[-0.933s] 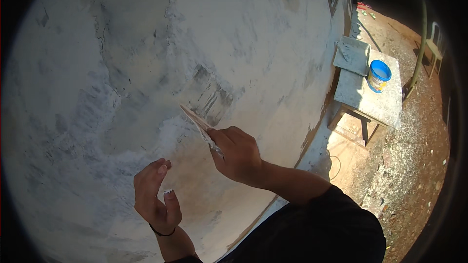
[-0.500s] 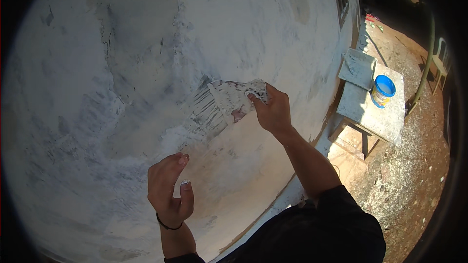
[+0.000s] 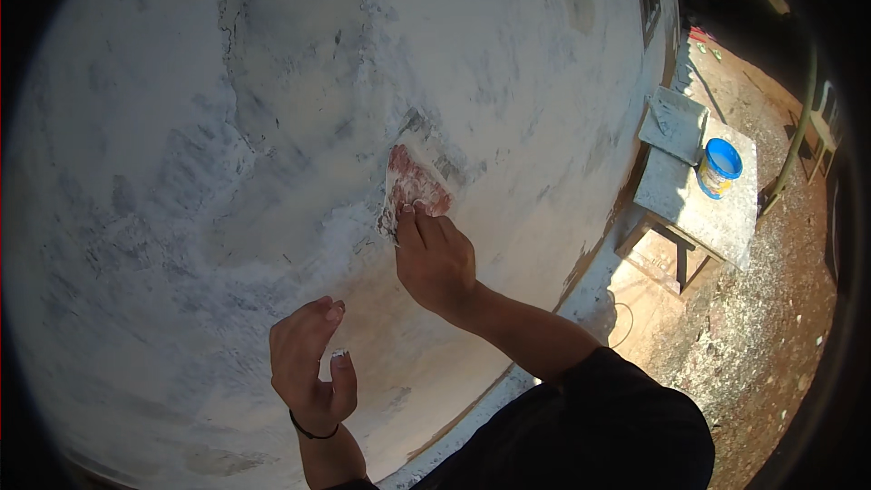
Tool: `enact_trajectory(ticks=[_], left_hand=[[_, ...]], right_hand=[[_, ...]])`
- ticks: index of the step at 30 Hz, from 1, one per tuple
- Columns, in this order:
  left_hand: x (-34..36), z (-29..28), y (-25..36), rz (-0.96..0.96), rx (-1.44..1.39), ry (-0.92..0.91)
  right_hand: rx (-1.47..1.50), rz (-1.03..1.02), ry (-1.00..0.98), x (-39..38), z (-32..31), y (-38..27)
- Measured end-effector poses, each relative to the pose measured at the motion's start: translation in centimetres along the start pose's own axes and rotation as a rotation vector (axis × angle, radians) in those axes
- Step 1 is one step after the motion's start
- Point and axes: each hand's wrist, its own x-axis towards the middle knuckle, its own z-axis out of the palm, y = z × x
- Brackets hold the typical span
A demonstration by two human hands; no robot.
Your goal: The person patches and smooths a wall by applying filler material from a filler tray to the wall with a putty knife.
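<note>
I'm watching the right hand [image 3: 437, 261] pinching a reddish, white-smeared scraper [image 3: 417, 183] at its eleven o'clock, over the wall [image 3: 517, 118]; at seven, the left hand [image 3: 307, 367] is curving loosely, thumb apart. At three, a tub's [image 3: 722, 171] label [image 3: 714, 186] is showing unreadably small.

No text can be read; the label [image 3: 714, 186] on the blue-rimmed bucket [image 3: 722, 173] seems too small

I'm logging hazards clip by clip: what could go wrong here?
The thin scraper in the right hand appears against the wall; an uneven angle might leave ridges. The left hand, with white on its thumb, could smudge the wall if it touches. The grey tray seems to jut past the table; a bump might tip it.
</note>
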Motion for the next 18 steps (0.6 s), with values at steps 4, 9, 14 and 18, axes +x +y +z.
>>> enact_trajectory(ticks=[4, 9, 14, 18], left_hand=[[-0.2, -1.1, 0.0, 0.016, 0.011, -0.001], [0.5, -1.3, 0.3, 0.046, -0.038, 0.028], [1.4, 0.0, 0.6, 0.058, -0.061, 0.036], [2.7, 1.4, 1.2, 0.100, -0.073, 0.028]], right_hand=[[0.054, -0.070, -0.049, -1.4, -0.4, -3.9], [0.218, -0.017, -0.037, -1.2, -3.6, -3.9], [0.710, 0.519, -0.270, 1.7, -6.2, 2.0], [0.761, 0.551, -0.174, 3.2, -3.5, 7.1]])
